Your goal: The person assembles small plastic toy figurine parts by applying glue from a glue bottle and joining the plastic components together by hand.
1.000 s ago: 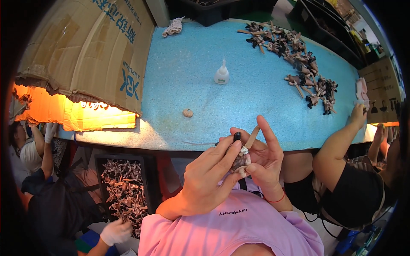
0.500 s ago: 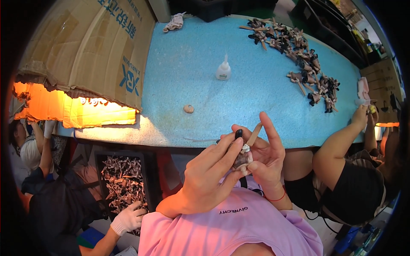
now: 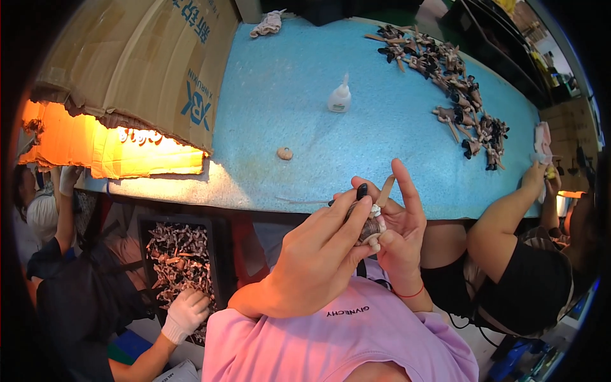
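Observation:
Both my hands meet just below the near edge of the blue table [image 3: 305,102]. My left hand [image 3: 318,258] and my right hand [image 3: 398,229] pinch one small brown and black figurine [image 3: 369,223] between them. A thin wooden stick [image 3: 386,190] rises from it past my right fingers. My pink shirt [image 3: 344,337] fills the bottom of the view.
A white glue bottle [image 3: 340,98] and a small tan piece [image 3: 284,153] lie on the table. Several finished figurines [image 3: 458,95] are spread at the far right. A cardboard box [image 3: 146,70] covers a lamp at left. Another person's gloved hand [image 3: 184,312] reaches into a bin of parts [image 3: 181,267]. A second person sits at right.
My hands stay together on the figurine with little movement. The gloved hand at lower left has moved up into the bin of parts.

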A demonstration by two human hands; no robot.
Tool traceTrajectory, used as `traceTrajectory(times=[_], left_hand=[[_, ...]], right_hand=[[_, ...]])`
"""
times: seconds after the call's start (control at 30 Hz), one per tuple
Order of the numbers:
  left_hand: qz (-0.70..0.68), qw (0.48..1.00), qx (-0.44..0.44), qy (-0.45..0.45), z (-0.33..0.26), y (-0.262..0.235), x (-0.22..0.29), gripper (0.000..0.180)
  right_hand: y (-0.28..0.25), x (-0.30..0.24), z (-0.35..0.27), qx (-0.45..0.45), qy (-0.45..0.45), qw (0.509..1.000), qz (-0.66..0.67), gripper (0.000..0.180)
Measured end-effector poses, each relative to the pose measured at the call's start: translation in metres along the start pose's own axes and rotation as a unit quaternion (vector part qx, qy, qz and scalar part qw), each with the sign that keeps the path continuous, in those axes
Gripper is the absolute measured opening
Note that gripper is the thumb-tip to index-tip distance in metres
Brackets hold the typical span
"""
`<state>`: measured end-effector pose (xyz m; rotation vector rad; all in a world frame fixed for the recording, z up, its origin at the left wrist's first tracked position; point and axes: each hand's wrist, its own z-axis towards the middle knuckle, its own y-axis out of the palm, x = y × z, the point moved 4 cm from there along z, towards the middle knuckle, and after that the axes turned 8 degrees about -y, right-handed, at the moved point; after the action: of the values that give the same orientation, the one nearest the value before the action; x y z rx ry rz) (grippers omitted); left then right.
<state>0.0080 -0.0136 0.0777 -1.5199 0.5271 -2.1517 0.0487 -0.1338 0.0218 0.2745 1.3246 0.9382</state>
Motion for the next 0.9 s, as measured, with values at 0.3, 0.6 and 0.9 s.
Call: traceTrajectory(times=[0.3,0.6,0.9], left_hand=[[-0.032,0.999,0.006,-0.016,0.001,-0.004,-0.002,0.057],[-0.103,0.993,0.003,-0.056,-0.004,-0.002,-0.012,0.057],[-0.26,0.958,-0.031,-0.116,-0.009,0.0,-0.025,0.055]], right_hand=[[0.005,-0.003,0.0,-0.012,-0.015,1.0,0.006,0.079],[0.01,-0.009,0.001,-0.016,-0.011,0.998,-0.062,0.076],[0.017,-0.021,0.004,-0.045,0.004,0.981,-0.188,0.07]])
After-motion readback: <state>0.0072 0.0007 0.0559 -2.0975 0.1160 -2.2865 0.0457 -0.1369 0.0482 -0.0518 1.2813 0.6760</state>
